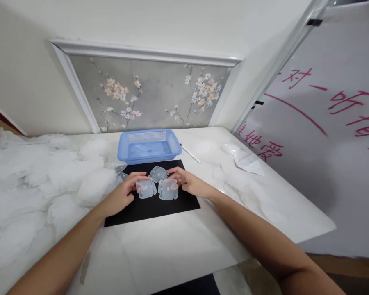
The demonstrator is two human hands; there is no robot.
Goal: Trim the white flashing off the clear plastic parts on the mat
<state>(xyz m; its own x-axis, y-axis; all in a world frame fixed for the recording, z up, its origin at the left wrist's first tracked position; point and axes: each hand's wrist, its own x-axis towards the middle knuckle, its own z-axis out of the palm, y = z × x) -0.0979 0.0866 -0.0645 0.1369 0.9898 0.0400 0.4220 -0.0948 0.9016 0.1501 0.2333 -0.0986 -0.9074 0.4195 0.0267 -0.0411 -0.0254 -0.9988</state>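
Note:
My left hand [124,194] grips a squarish frosted plastic piece [145,190] with rounded, notched edges. My right hand [186,182] has a similar frosted piece [168,190] by its side edge. Pinkish fingertips show faintly through both pieces, which are side by side just above a black sheet [153,211]. Just behind them, between the hands, is a third frosted piece [158,174]; the right fingertips are close to its edge. Whether they touch it I cannot tell. More clear plastic [120,174] lies at the sheet's left corner, past my left hand.
A blue plastic basket [149,159] stands behind the sheet, with a white pen-like tool [190,153] to its right. Heaped translucent plastic [33,192] covers the table's left side. A clear packet [244,159] lies at right, near the whiteboard [332,184]. Another black item [187,287] is at the near edge.

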